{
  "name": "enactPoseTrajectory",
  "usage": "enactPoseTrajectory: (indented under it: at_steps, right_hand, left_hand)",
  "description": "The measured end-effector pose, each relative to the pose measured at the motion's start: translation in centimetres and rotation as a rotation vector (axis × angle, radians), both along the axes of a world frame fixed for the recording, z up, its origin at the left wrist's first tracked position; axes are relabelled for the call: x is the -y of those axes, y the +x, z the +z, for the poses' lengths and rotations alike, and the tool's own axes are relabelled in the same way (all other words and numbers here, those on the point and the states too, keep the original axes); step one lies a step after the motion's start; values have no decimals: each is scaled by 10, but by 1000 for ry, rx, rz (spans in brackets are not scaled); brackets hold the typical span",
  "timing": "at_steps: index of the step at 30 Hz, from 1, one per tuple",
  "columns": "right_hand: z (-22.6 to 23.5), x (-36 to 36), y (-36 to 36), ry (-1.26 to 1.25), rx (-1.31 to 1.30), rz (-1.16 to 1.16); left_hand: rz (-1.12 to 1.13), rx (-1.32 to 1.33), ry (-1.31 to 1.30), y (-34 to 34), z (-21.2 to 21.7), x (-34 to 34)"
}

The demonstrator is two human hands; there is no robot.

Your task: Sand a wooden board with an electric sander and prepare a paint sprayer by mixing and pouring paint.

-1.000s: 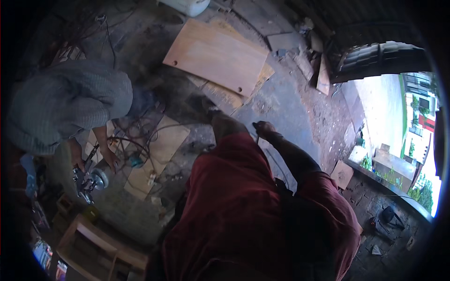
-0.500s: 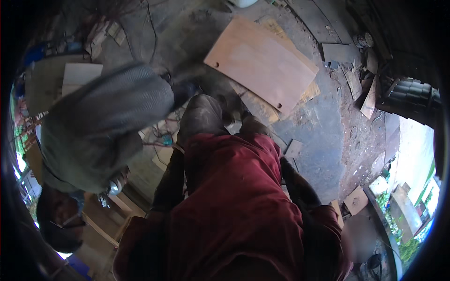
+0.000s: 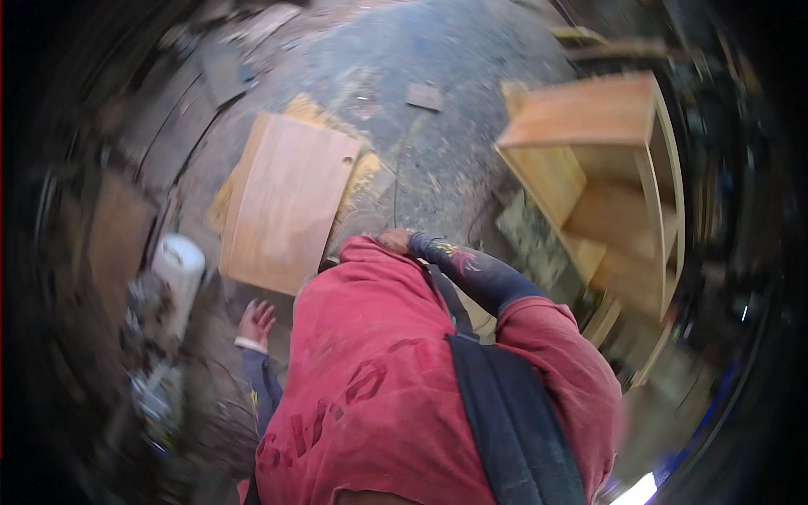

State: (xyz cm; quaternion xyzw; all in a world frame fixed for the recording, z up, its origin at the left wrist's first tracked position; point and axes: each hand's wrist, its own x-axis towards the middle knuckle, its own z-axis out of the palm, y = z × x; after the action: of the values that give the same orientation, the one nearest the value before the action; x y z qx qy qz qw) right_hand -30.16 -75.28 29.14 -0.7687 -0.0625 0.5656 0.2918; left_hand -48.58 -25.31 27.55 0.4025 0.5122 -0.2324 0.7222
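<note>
My left hand [image 3: 257,323] hangs in the air with its fingers spread, holding nothing. It is nearest the lower edge of a flat wooden panel [image 3: 290,202], which has a round hole near one corner. At the front of my red shirt [image 3: 362,337], my right hand [image 3: 394,241] lies against the hem. Its fingers are partly hidden, so I cannot make out whether it grips the cloth. Dark patterned sleeves cover both forearms.
Yellowish sheet material [image 3: 364,178] shows under the panel. At right stands an open-fronted wooden cabinet [image 3: 589,118]. A white cylindrical container [image 3: 180,259] is at left, beside blurred clutter. A small flat piece [image 3: 424,96] lies on the grey floor.
My view has turned, so the panel now appears farther left and the cabinet shows at right. The other person has left the view. Both my hands have come into sight.
</note>
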Motion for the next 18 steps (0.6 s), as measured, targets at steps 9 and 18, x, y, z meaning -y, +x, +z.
enactPoseTrajectory:
  at_steps: [9,18]
  right_hand:
    - [-55,-53,-104,4,-136,-620]
    - [-33,-76,-158,27,-90,-579]
  left_hand:
    - [-448,-417,476,42,11,-160]
    - [-1183,183,276,158,-16,-74]
